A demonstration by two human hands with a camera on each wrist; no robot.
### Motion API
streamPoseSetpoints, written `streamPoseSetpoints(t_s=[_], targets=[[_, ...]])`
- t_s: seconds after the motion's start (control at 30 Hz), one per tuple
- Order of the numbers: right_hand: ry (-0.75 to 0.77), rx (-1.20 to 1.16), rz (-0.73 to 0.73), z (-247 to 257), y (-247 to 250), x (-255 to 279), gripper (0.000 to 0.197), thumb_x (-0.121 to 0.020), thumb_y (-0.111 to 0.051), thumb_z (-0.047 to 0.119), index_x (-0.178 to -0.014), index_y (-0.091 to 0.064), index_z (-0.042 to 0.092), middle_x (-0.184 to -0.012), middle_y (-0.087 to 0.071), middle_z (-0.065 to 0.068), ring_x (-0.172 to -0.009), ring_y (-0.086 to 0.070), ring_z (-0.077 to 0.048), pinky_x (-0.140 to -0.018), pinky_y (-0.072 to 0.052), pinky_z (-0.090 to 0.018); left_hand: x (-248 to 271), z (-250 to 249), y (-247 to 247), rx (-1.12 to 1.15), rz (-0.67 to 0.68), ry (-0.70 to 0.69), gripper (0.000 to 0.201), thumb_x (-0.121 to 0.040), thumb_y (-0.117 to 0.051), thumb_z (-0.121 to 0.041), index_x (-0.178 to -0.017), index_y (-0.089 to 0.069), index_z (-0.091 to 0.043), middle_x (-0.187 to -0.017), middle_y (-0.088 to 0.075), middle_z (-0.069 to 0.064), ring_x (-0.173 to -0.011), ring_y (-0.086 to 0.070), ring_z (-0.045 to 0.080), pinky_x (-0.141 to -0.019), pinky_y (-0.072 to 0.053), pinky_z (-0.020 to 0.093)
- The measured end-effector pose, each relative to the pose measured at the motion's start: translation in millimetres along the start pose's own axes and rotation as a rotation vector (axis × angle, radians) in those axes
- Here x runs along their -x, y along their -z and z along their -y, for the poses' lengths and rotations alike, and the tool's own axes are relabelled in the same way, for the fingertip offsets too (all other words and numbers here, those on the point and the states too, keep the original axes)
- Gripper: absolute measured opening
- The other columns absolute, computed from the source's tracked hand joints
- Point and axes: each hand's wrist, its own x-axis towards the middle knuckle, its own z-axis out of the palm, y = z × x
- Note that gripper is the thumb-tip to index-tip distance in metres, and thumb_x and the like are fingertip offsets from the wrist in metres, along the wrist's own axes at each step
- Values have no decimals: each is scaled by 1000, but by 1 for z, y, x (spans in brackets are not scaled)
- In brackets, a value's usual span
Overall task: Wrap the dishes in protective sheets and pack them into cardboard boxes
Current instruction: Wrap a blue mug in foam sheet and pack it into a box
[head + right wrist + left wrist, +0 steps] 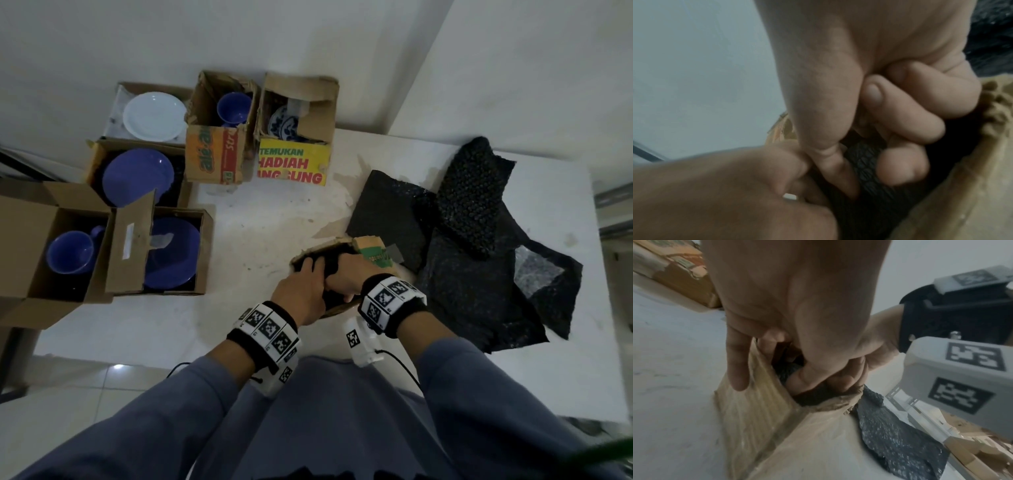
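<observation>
A white worktop [281, 219] is carrying open cardboard boxes along its left side and far edge, holding a white plate [154, 115], blue plates [137, 176], blue cups [70, 251] and a blue-patterned dish [284, 125]. Black bubble-wrap sheets [472, 246] are lying crumpled at the right. Just beside them, a small cardboard box [760, 415] is standing in front of the person, with a black-wrapped bundle [865, 165] sitting inside it. The left hand [301, 294] is curling its fingers onto the bundle, its little finger [736, 363] lying outside the box wall. The right hand [349, 274] is gripping the same bundle from the other side, touching the left.
</observation>
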Motion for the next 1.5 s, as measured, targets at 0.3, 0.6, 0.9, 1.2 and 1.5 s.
streamPoseSetpoints(t_s=[0.3,0.6,0.9,1.2,1.5], targets=[[-60,-53,50,-5,0,2,28,-87,-66,35,-87,-63,7,-63,-65,-6,-54,-62,-17,-53,-50,-26,-11,5,12,7,90,-29,70,-95,-51,-27,-154,-15,-14,-150,-28,12,-118,-52,35,-85,-49,43],[-101,-23,68,6,3,4,32,-86,-65,38,-74,-56,9,-59,-59,-4,-52,-54,-17,-49,-39,-25,-10,12,5,47,51,-68,79,-92,-55,-28,-156,-10,-15,-154,-23,12,-122,-50,36,-89,-48,43],[-32,-77,-44,-12,-9,22,36,-87,-63,41,-102,-58,9,-75,-73,-7,-70,-72,-19,-68,-58,-32,10,42,9,204,-317,-232,39,-91,-54,-12,-127,-63,-23,-115,-66,4,-99,-63,24,-80,-54,39],[-74,-32,29,-8,0,26,40,-87,-65,45,-100,-56,9,-64,-71,-3,-59,-68,-13,-52,-44,-25,-8,58,7,507,-522,-111,18,-85,-72,-20,-90,-57,-30,-81,-51,-8,-71,-54,8,-70,-54,39],[-101,-19,69,-8,3,32,50,-86,-68,49,-115,-52,12,-69,-65,-1,-48,-60,-8,-45,-38,-21,-29,58,4,560,-436,-3,23,-80,-77,-18,-86,-58,-29,-85,-57,-1,-74,-58,16,-68,-51,34]])
